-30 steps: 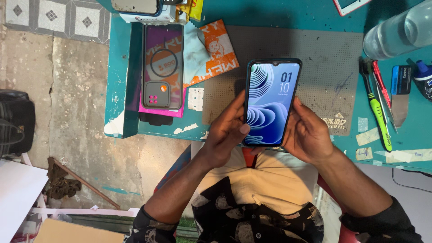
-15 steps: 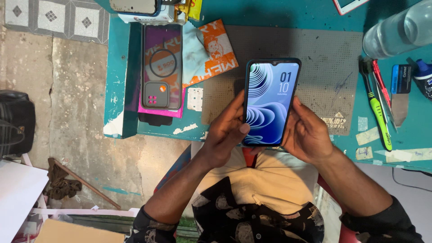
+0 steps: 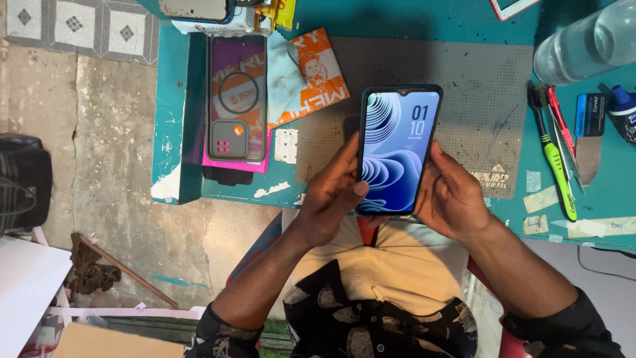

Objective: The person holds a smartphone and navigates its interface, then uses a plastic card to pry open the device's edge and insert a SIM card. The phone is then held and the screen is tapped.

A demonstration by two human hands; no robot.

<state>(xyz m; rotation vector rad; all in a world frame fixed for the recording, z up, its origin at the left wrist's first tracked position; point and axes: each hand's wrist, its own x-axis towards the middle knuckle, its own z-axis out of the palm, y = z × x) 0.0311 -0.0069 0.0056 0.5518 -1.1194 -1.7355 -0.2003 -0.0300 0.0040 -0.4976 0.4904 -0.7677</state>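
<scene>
Both hands grip a phone (image 3: 396,151) with a lit blue screen, held over the near edge of the teal worktop (image 3: 424,20): the left hand (image 3: 329,195) wraps its left side with the thumb on the glass, the right hand (image 3: 452,195) cups the right edge. A grey mat (image 3: 483,99) lies under it. To the left sit a boxed phone case (image 3: 236,99) and an orange packet (image 3: 318,79). To the right lie a green screwdriver (image 3: 556,169), a red tool (image 3: 560,119) and a clear bottle (image 3: 586,46).
</scene>
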